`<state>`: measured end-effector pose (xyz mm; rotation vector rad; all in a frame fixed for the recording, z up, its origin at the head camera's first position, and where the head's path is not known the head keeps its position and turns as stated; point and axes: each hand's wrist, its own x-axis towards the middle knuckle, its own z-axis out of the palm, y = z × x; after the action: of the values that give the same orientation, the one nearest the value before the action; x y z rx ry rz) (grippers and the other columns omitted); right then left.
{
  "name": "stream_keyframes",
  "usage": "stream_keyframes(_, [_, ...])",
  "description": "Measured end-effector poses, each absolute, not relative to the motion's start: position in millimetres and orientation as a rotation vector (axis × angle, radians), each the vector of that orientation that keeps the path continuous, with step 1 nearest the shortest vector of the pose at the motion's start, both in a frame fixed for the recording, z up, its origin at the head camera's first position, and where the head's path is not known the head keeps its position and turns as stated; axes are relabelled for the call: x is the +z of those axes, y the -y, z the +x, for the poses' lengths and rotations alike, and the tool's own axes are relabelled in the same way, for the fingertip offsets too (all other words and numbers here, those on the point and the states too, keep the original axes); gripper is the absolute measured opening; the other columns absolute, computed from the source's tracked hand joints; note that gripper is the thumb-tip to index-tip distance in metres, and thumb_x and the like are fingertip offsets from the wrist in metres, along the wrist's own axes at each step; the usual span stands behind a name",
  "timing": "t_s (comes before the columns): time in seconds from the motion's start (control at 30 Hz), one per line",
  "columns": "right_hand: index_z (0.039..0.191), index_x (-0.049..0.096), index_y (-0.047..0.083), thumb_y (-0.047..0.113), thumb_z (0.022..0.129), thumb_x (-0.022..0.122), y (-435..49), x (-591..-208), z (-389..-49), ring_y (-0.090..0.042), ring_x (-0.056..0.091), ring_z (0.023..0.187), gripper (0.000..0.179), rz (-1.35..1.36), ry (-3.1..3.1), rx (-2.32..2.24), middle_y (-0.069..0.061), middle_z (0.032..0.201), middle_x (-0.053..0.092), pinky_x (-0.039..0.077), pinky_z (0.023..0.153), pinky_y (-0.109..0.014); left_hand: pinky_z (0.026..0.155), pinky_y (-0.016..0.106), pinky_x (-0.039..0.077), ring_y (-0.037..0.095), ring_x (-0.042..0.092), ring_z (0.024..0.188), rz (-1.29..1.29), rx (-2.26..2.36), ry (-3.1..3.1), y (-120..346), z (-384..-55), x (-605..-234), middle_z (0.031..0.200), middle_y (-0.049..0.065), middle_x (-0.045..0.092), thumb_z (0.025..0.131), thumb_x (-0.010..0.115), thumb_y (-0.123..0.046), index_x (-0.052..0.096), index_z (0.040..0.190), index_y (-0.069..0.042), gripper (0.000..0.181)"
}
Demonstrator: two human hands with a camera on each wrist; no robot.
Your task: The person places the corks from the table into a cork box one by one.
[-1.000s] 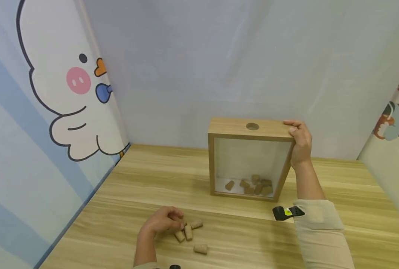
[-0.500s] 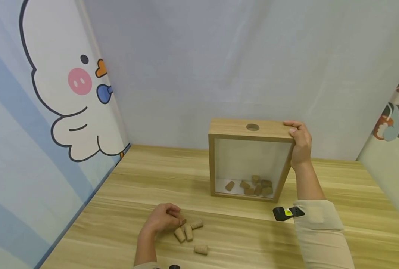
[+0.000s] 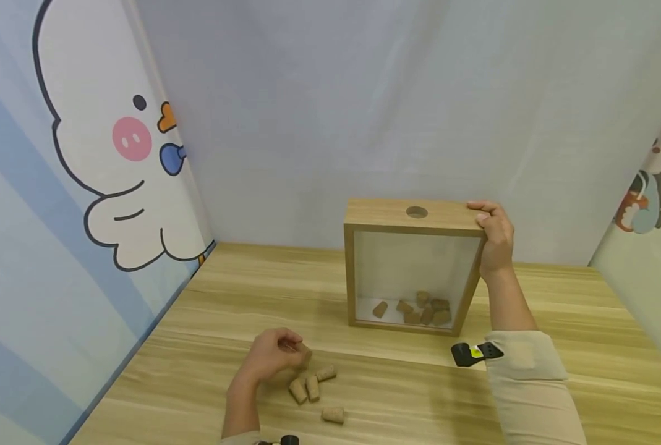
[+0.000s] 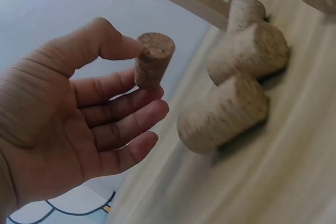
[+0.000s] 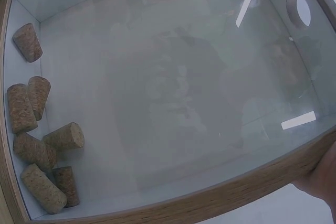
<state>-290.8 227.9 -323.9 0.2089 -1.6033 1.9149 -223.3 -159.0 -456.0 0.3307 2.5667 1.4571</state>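
Note:
My left hand (image 3: 272, 356) pinches a tapered cork stopper (image 4: 153, 59) between thumb and fingertips, just above the table. Close beside it lie three cork stoppers (image 3: 312, 388) in a cluster, and one more cork stopper (image 3: 332, 415) lies nearer to me. A wooden box frame (image 3: 413, 217) with a clear front stands upright toward the back. Its top has a round hole (image 3: 417, 212). Several corks (image 5: 37, 150) rest on its floor behind the pane. My right hand (image 3: 496, 238) grips the box's upper right corner, with thumb and fingers over the top.
The wood-grain table (image 3: 235, 296) reaches back to a pale curtain (image 3: 285, 123). On the left hangs a cloth panel with a printed cartoon bird (image 3: 107, 136). Another printed panel (image 3: 650, 185) stands at the right.
My left hand has lifted slightly up and away from the loose corks, with one cork in its fingertips. The right hand and the box have stayed in place.

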Motion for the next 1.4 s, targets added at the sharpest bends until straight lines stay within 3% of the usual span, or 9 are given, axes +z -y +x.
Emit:
stream_keyframes(0.33, [0.091,0.067,0.016,0.013,0.083,0.041,-225.7,-324.8,-292.4,-0.019,0.046,0.085,0.028,0.217,1.6,1.923,-0.006,0.1,0.054,0.034,0.072,-0.034,0.072,0.034,0.052,0.024,0.062,0.087,0.488,1.752,-2.361,144.8,-228.5,-434.3,0.102,0.01,0.061,0.078,0.065,-0.001,0.06,0.114,0.004,0.036])
stream_keyframes(0.57, [0.092,0.067,0.015,0.014,0.083,0.041,-225.4,-324.5,-293.1,-0.02,0.046,0.085,0.028,0.233,1.612,1.908,-0.006,0.099,0.054,0.034,0.073,-0.035,0.072,0.034,0.051,0.024,0.064,0.085,0.528,1.903,-2.248,126.9,-234.6,-416.6,0.108,0.012,0.059,0.081,0.063,0.0,0.062,0.118,-0.006,0.038])
stream_keyframes(0.77, [0.092,0.066,0.015,0.014,0.084,0.04,-226.2,-323.9,-292.1,-0.019,0.046,0.087,0.028,0.228,1.624,1.908,-0.006,0.101,0.053,0.033,0.075,-0.035,0.072,0.032,0.051,0.024,0.064,0.086,0.585,1.988,-2.223,107.5,-239.5,-402.8,0.113,0.014,0.053,0.081,0.062,0.004,0.06,0.12,-0.006,0.039])
stream_keyframes(0.9, [0.092,0.066,0.016,0.013,0.084,0.039,-227.0,-325.5,-291.3,-0.019,0.046,0.087,0.028,0.214,1.632,1.914,-0.006,0.1,0.053,0.033,0.075,-0.035,0.069,0.029,0.052,0.024,0.062,0.086,0.635,2.018,-2.26,93.2,-241.2,-394.4,0.112,0.015,0.052,0.08,0.065,0.007,0.057,0.119,0.0,0.041])
stream_keyframes(1.1, [0.092,0.066,0.016,0.013,0.084,0.04,-229.3,-326.7,-291.2,-0.019,0.046,0.087,0.028,0.206,1.642,1.9,-0.006,0.1,0.053,0.033,0.074,-0.034,0.074,0.029,0.051,0.022,0.059,0.088,0.741,1.984,-2.344,72.4,-242.1,-380.0,0.103,0.011,0.056,0.079,0.07,0.006,0.059,0.114,-0.001,0.037])
stream_keyframes(1.4, [0.092,0.066,0.017,0.013,0.084,0.039,-232.4,-324.3,-291.7,-0.019,0.045,0.088,0.029,0.205,1.649,1.893,-0.005,0.102,0.052,0.032,0.076,-0.035,0.079,0.036,0.05,0.03,0.059,0.09,0.948,1.942,-2.358,50.2,-229.7,-320.8,0.101,0.019,0.058,0.081,0.069,0.005,0.057,0.115,0.007,0.036])
